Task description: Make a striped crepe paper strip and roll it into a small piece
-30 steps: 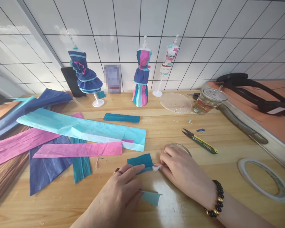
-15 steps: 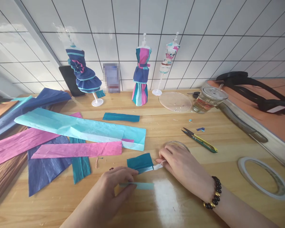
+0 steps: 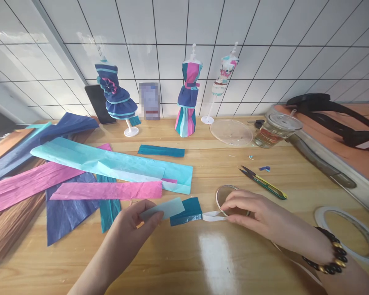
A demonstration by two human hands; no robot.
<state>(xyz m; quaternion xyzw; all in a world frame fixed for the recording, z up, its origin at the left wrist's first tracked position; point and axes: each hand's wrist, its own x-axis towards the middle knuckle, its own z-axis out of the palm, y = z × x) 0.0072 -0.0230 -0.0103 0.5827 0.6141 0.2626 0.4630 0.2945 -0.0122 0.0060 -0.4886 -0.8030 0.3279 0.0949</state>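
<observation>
Well apart from the surface's back edge (image 3: 167, 122), left hand (image 3: 131, 230) pinches pale-blue strip (image 3: 169, 208), right hand (image 3: 260, 213) grips tape roll (image 3: 217, 197)

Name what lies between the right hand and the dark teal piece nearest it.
In the head view, a white strip spans from the teal piece to the right hand.
</observation>
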